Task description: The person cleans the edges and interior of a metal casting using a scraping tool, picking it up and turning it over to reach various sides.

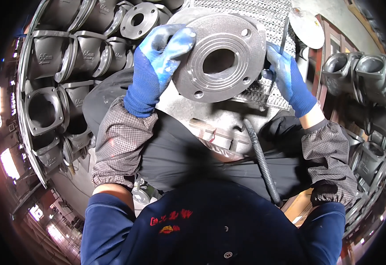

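Observation:
A grey cast-iron valve body [187, 70] with a round flange faces up toward me, raised in front of my knees. The flange has a wide central bore, concentric grooves and several bolt holes. My left hand [162, 55], in a blue coated glove, is closed on its left rim, thumb and fingers pressed to the edge. On the opposite side my right hand [286, 73], gloved alike, is curled against the casting's right side; its fingertips are partly hidden behind the part and a thin dark strip. The casting's underside is out of sight.
Beneath the casting lies a textured metal work surface [275, 15]. Stacked grey castings [47, 55] rise at the left, and more castings [372, 81] stand at the right. A ribbed flexible hose [262, 163] crosses between my legs. A pale round disc [306, 27] sits at the upper right.

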Action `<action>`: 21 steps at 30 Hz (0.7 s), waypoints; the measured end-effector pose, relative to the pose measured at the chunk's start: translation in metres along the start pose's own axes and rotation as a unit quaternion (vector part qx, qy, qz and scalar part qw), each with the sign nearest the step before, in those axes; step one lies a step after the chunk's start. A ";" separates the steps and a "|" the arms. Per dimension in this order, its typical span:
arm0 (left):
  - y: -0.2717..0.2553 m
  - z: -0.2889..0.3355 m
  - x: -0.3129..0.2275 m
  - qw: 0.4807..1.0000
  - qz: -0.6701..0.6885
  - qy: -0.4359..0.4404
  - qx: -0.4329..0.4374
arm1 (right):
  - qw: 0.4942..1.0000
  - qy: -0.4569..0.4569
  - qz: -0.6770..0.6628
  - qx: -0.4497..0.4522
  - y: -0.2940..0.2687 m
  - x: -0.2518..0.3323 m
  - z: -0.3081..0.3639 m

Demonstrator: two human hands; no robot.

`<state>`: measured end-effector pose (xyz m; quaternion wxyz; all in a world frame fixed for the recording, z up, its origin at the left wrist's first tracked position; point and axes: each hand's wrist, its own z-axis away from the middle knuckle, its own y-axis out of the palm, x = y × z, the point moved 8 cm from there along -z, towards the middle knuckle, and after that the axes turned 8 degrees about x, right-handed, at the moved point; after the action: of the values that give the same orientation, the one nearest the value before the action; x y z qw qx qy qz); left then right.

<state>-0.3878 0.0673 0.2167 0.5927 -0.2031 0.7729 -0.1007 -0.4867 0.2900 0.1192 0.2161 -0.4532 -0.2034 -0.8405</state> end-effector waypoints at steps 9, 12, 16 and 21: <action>-0.025 0.019 0.000 0.908 -0.347 0.229 -0.063 | 0.996 -0.088 -0.001 -0.008 0.035 0.036 0.013; -0.031 0.013 0.031 0.969 -0.204 0.114 -0.075 | 0.991 -0.125 0.055 0.009 0.047 0.054 0.022; -0.032 0.016 0.069 0.987 -0.116 0.067 -0.091 | 0.980 -0.157 0.119 -0.024 0.053 0.069 0.035; -0.018 0.019 0.119 0.968 0.154 -0.182 -0.083 | 0.974 -0.167 0.155 0.014 0.063 0.067 0.045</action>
<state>-0.3919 0.0013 0.1149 0.7127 -0.1451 0.6797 0.0953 -0.4555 0.2501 0.2083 0.3130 -0.6100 -0.1757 -0.7064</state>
